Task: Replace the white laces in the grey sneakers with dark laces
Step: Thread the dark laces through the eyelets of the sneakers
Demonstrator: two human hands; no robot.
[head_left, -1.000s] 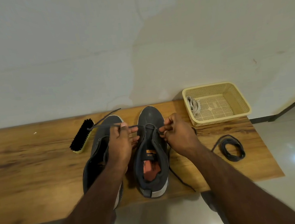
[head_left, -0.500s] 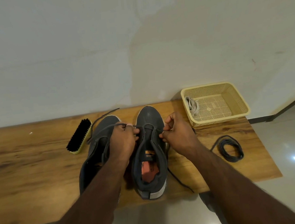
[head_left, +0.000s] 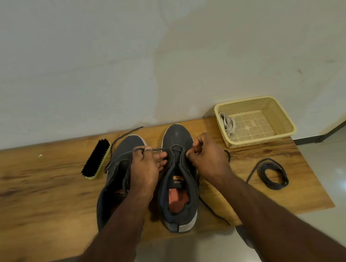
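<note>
Left hand (head_left: 145,172): fingers curled, pinching a dark lace (head_left: 159,148) that runs right from it to the front eyelets of the right sneaker (head_left: 178,179). The hand sits over the gap between the two shoes, partly covering the left sneaker (head_left: 119,180).

Right hand (head_left: 208,159): fingers curled in tight, pinching at the right-side eyelet row of the right sneaker. Looks like it has the other run of the same lace, but the lace itself is hidden in the fingertips, so cannot confirm. A dark strand trails from under this hand down the right flank of the shoe to the near table edge.

Both grey sneakers stand side by side at mid-table, toes pointing far toward the wall, heels near. Right one shows an orange insole and an orange tongue label. Left one has a dark lace threaded loosely, one end lying past its toe toward the wall.

Shoe brush (head_left: 96,160), black bristles, lies just left of the left sneaker.

Coiled dark lace (head_left: 274,173) lies on the table right of the right hand, well apart from the shoes.

Cream plastic basket (head_left: 284,116) at the far right corner, with the white laces (head_left: 227,123) bunched in its left end.

Wooden table (head_left: 35,200) stands against a pale wall.
</note>
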